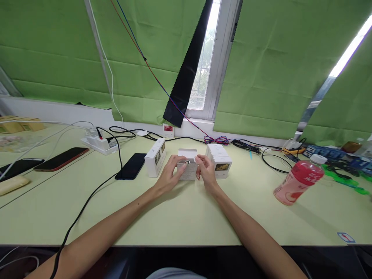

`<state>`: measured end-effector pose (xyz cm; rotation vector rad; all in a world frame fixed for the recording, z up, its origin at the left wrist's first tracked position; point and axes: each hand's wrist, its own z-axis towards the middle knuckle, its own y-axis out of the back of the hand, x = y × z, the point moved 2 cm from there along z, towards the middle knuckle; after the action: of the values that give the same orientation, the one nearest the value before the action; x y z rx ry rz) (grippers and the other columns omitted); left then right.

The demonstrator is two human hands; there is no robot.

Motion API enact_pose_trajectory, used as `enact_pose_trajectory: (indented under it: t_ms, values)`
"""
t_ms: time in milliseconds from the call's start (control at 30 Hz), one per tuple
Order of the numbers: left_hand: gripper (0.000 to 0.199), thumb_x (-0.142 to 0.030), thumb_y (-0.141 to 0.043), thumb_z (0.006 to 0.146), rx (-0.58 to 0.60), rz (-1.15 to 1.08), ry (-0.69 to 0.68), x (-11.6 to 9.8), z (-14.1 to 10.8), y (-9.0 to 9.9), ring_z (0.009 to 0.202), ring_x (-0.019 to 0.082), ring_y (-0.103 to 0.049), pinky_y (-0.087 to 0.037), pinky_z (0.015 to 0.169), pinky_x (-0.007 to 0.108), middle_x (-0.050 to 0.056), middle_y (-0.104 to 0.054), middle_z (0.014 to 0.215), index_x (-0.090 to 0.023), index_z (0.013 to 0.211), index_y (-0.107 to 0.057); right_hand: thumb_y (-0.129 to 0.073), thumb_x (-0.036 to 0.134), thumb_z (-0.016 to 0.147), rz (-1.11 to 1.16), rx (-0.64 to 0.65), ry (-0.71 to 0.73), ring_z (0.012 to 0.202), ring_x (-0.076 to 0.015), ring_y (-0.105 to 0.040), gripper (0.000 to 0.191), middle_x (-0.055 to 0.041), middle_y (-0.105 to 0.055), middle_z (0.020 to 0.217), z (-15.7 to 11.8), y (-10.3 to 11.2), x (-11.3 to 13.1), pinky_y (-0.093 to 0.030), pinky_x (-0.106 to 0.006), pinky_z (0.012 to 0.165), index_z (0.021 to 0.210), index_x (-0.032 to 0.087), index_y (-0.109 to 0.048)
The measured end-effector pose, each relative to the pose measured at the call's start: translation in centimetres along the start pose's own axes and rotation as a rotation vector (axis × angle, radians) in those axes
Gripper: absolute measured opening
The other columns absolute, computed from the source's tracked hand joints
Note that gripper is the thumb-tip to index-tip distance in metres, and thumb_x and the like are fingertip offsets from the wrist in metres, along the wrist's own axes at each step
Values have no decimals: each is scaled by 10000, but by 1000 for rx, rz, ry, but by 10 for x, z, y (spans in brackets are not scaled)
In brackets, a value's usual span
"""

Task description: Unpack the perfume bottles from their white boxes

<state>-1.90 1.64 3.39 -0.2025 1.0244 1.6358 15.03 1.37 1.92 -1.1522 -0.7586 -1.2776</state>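
Note:
A small white box stands on the table in front of me, its lid flap raised at the back and a small round item visible in its opening. My left hand grips the box's left side, thumb on the front. At its right top edge, the fingers of my right hand are pinched together; whether they hold a part of the box is too small to tell. White boxes with pictures stand to the left, and more white boxes stand just right of my right hand.
A dark phone lies left of the boxes, near a white power strip and a black cable crossing the table. Two more phones lie farther left. A pink bottle stands at the right. Cables run along the wall.

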Motion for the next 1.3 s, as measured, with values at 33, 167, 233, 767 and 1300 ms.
enact_pose_trajectory:
  t_ms: [33, 167, 233, 767, 1300]
  values:
    - [332, -441, -423, 998, -7, -6, 4, 0, 0, 0, 1045, 204, -571, -491, 859, 326, 78, -568, 1155, -231, 1224, -547, -696, 552, 777, 6, 13, -1, 350, -31, -414, 418, 26, -640, 853, 0, 0, 0, -309, -210, 322, 1000, 210, -605]
    - [326, -456, -413, 997, -26, -38, 61, 1, -1, -1, 917, 181, -598, -493, 765, 312, 74, -598, 1155, -228, 1216, -493, -749, 553, 720, 28, 27, -31, 360, -29, -399, 511, 13, -654, 873, 1, 0, 0, -304, -208, 313, 1063, 206, -594]
    - [328, -465, -408, 995, -33, -52, 85, 1, -2, -1, 856, 172, -602, -487, 714, 302, 65, -618, 1111, -231, 1213, -482, -764, 554, 697, 31, 19, -48, 372, -32, -392, 541, 16, -656, 835, 1, 0, 0, -305, -204, 314, 1069, 201, -594]
    - [325, -457, -402, 1001, -28, -33, 72, 6, -3, -2, 818, 161, -586, -462, 701, 291, 45, -634, 1042, -224, 1218, -462, -806, 522, 632, -30, -60, -144, 351, -32, -364, 451, 58, -608, 625, 2, -2, 7, -281, -200, 333, 843, 179, -602]
    - [320, -458, -409, 998, -28, -53, 80, 5, -3, -3, 838, 168, -600, -470, 704, 293, 47, -636, 1029, -224, 1211, -459, -786, 419, 643, -3, -130, -106, 372, -30, -394, 362, 61, -599, 687, 1, -3, 8, -298, -208, 359, 836, 185, -590]
